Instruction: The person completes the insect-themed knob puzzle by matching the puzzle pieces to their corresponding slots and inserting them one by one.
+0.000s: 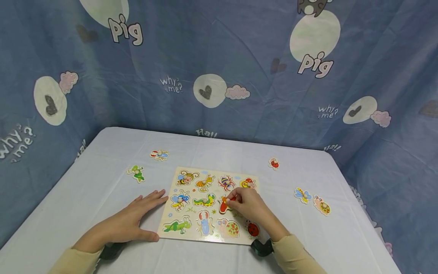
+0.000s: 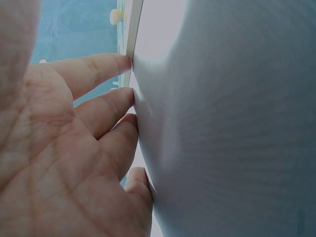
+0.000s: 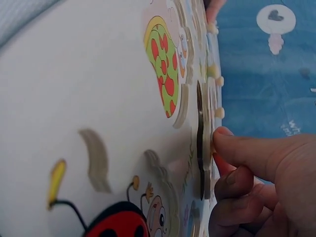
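A wooden insect puzzle board [image 1: 186,236] lies flat on the white table. Between thumb and fingers, my right hand [image 1: 251,205] pinches a red insect puzzle piece [image 1: 223,206] over the board's middle row. In the right wrist view, this piece [image 3: 207,168] stands close over the board surface, its knob covered by the fingers. My left hand [image 1: 128,222] rests with spread fingers along the board's left edge. Its fingertips [image 2: 126,63] are right at that edge in the left wrist view. Bee, spider and caterpillar [image 1: 204,200] pieces sit in their recesses; the front row shows printed recesses.
Loose knobbed pieces lie around the board: a stag beetle [image 1: 159,155] and a green grasshopper [image 1: 137,173] at the back left, a small ladybug [image 1: 274,163] at the back right, a dragonfly [image 1: 302,195] and a spotted bug [image 1: 322,206] on the right. A blue printed curtain [image 1: 219,49] hangs behind.
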